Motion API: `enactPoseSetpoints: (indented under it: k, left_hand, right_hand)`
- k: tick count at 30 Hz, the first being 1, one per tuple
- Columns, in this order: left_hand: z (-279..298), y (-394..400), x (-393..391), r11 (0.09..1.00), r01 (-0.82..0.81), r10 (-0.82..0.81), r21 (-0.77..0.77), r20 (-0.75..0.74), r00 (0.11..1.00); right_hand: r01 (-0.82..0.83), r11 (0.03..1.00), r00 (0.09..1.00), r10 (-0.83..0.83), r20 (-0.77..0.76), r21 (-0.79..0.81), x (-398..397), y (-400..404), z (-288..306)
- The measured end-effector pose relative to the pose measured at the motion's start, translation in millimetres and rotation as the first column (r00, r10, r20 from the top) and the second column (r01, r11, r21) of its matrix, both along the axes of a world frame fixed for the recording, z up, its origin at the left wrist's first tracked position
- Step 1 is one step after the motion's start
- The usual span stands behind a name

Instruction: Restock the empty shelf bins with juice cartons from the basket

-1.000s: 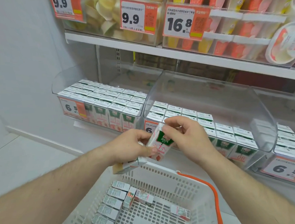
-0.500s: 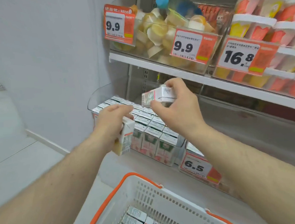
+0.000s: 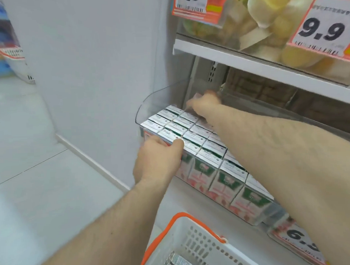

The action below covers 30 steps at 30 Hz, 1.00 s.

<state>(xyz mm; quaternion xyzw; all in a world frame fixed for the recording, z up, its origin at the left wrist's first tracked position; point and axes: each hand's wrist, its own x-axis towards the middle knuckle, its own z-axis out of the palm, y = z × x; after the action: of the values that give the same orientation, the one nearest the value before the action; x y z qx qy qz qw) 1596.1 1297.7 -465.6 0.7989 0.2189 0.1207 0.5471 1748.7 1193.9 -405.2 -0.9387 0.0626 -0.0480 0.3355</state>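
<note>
The juice cartons (image 3: 192, 137) are standing upright in packed rows inside a clear plastic shelf bin (image 3: 149, 105) on the lower shelf, their silver tops facing up and their green and pink fronts showing through the bin's front wall. More cartons (image 3: 176, 262) are lying in the white basket (image 3: 197, 249) with the orange handle, which is sitting below the shelf at the bottom of the view. The left hand (image 3: 157, 163) is resting at the bin's front left corner, thumb lying across the top edge of the front cartons and fingers curling down over the front; whether it is gripping a carton cannot be told. The right hand (image 3: 206, 103) is reaching over the rows to the back of the bin; it is blurred, and neither its grip nor anything it may be holding can be made out. On the shelf above, a clear bin of pale yellow items (image 3: 265, 24) is carrying two orange price tags (image 3: 324, 29) reading 9.9. Another tag (image 3: 301, 239) is showing at the lower right, partly cut off.
</note>
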Motion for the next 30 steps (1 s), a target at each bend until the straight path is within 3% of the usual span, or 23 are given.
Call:
enactPoseSetpoints:
  k: [5,10,12,18,23,27,30]
  left_hand:
    - [-0.9,-2.9,-0.4,0.999,-0.015,0.016,-0.029,0.034,0.999]
    - [-4.1,-0.7,-0.4,0.997,0.010,-0.007,-0.081,0.039,0.999]
    - [-4.7,-1.2,-0.4,0.995,0.021,-0.017,-0.098,0.039,0.999]
    - [-2.5,-1.7,-1.9,0.987,0.040,-0.033,-0.153,0.049,0.998]
    - [-0.5,-0.8,-3.2,0.990,0.070,-0.066,-0.123,0.038,0.997]
    - [0.6,7.6,-5.7,0.981,0.141,-0.141,-0.136,0.010,0.990]
    - [4.0,13.0,-14.9,0.971,0.180,-0.181,-0.158,0.006,0.983]
  right_hand:
    - [-0.093,0.987,0.970,0.120,-0.213,0.134,16.2,11.4,-8.9]
    - [0.014,0.911,0.909,0.161,-0.386,0.412,29.4,-0.2,-13.0]
    - [0.049,0.897,0.892,0.158,-0.423,0.439,31.1,-6.5,-15.7]
    - [0.047,0.940,0.891,0.114,-0.440,0.338,31.1,-1.2,-10.3]
    - [-0.023,0.991,0.906,0.077,-0.415,0.135,28.4,5.6,-11.0]
    - [-0.100,0.973,0.975,0.053,-0.217,-0.208,9.1,12.6,-6.2]
    - [-0.010,0.971,1.000,0.006,-0.014,-0.240,-7.4,2.1,-0.2]
